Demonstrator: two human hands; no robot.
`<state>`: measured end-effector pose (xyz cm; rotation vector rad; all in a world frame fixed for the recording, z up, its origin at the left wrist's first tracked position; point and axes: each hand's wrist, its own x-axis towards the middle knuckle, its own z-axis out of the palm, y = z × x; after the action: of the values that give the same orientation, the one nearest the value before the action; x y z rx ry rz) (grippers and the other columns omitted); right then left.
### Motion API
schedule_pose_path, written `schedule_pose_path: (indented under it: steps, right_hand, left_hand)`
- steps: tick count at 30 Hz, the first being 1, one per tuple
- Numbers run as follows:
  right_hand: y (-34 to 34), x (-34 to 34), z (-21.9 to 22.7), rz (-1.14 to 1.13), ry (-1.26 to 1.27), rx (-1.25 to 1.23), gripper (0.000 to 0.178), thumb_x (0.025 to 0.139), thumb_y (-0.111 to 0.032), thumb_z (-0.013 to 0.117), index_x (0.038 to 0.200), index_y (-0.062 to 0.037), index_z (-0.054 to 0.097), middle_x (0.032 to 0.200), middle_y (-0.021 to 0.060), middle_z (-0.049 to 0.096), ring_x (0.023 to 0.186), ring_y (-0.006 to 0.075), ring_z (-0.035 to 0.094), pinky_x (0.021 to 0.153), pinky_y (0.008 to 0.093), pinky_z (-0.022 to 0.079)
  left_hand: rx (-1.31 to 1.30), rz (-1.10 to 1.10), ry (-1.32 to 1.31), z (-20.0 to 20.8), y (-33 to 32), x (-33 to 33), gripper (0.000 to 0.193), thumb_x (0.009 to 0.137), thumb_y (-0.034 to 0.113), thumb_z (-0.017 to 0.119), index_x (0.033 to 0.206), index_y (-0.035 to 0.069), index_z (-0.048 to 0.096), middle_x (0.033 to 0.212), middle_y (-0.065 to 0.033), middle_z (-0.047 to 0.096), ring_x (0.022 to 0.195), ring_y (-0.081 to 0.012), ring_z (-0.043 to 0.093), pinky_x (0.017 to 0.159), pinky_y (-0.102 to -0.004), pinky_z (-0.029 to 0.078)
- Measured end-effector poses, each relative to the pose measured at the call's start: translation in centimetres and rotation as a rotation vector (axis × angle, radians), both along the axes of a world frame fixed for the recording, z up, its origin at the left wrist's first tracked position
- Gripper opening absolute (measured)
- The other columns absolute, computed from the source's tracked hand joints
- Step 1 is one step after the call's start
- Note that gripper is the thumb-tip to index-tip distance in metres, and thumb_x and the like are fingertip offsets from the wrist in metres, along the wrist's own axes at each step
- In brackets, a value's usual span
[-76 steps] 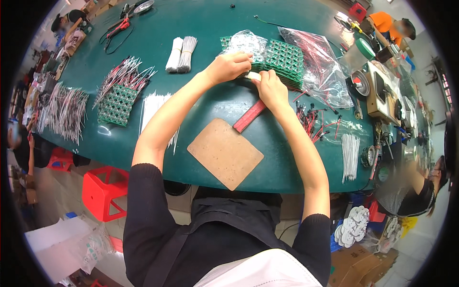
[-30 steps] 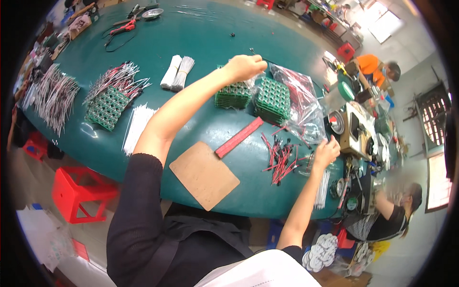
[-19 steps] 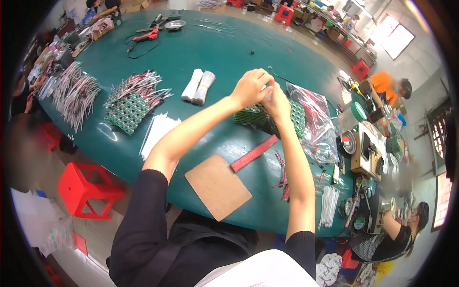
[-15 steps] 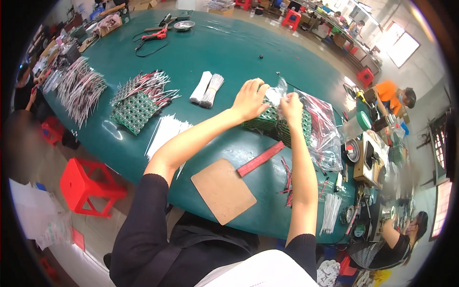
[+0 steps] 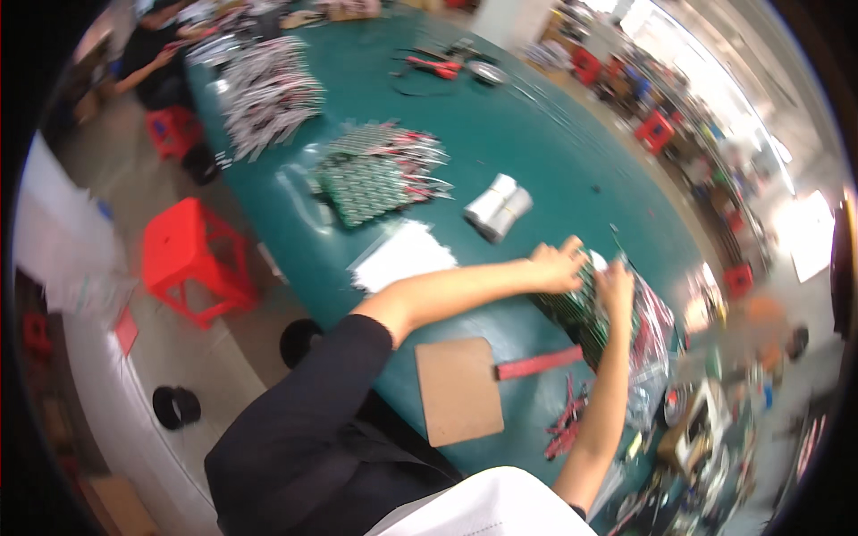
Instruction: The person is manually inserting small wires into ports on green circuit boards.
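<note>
Though blurry, boards (image 5: 581, 317) (green) between grips (image 5: 559, 268) (image 5: 615, 286)

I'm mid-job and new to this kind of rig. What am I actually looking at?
There's no machine: these are a person's bare hands, seen from a wide fisheye camera worn on the head, so straight edges bend. On the smooth green table lie a flat brown rectangular board, a straight red bar and white bundles of thin strands. The left hand is at the stacked green circuit boards; the right hand is close beside it. Blur hides what either grips.
</note>
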<state>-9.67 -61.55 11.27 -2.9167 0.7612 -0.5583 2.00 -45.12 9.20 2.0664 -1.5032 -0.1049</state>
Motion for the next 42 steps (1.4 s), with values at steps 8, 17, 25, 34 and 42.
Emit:
schedule_pose_path:
  steps: [8, 17, 25, 34, 42]
  right_hand:
    - [0.0, 1.1, -1.1, 0.117, -0.073, -0.038, 0.021, 0.089, -0.018, 0.061, 0.093, 0.0018, 0.054, 0.093, 0.0244, 0.058, 0.084, 0.0437, 0.057, 0.075, 0.0498, 0.047]
    - [1.9, 2.4, -0.3, 0.065, -0.045, -0.029, 0.017, 0.093, -0.017, 0.057, 0.098, -0.0006, 0.057, 0.104, 0.0241, 0.057, 0.089, 0.0435, 0.060, 0.076, 0.0505, 0.049]
    - [-1.6, 3.3, -1.1, -0.014, 0.050, 0.000, 0.022, 0.088, -0.019, 0.063, 0.089, 0.0020, 0.060, 0.084, 0.0231, 0.064, 0.085, 0.0422, 0.061, 0.075, 0.0509, 0.048]
    - [-0.2, 3.0, 0.4, 0.134, -0.036, 0.180, 0.024, 0.075, -0.021, 0.074, 0.085, -0.0020, 0.063, 0.084, 0.0190, 0.065, 0.093, 0.0384, 0.057, 0.083, 0.0452, 0.047]
    - [-0.5, 3.1, -0.4, -0.207, -0.117, 0.400, 0.027, 0.079, -0.027, 0.072, 0.080, -0.0020, 0.064, 0.084, 0.0185, 0.068, 0.081, 0.0347, 0.066, 0.075, 0.0421, 0.051]
  left_hand:
    - [-0.257, 0.032, 0.531, -3.8, -0.7, 0.2, 0.086, 0.080, 0.032, 0.066, 0.150, 0.008, 0.022, 0.144, -0.0362, 0.023, 0.107, -0.0489, 0.057, 0.097, -0.0446, 0.047]
    - [-0.140, 0.132, 0.495, -2.3, 0.1, -0.4, 0.081, 0.079, 0.033, 0.065, 0.148, 0.012, 0.027, 0.140, -0.0321, 0.029, 0.110, -0.0505, 0.055, 0.095, -0.0491, 0.048]
    - [-0.063, 0.146, 0.486, -2.0, 0.8, 0.2, 0.080, 0.077, 0.039, 0.065, 0.147, 0.019, 0.032, 0.138, -0.0259, 0.033, 0.108, -0.0459, 0.058, 0.093, -0.0497, 0.049]
    - [-0.014, 0.171, 0.449, -0.5, 1.6, -0.1, 0.076, 0.077, 0.043, 0.063, 0.145, 0.024, 0.033, 0.142, -0.0235, 0.033, 0.112, -0.0474, 0.056, 0.095, -0.0544, 0.045]
    - [0.018, 0.170, 0.428, -0.5, 1.4, 0.0, 0.076, 0.077, 0.043, 0.062, 0.146, 0.026, 0.033, 0.143, -0.0246, 0.032, 0.112, -0.0467, 0.057, 0.095, -0.0546, 0.046]
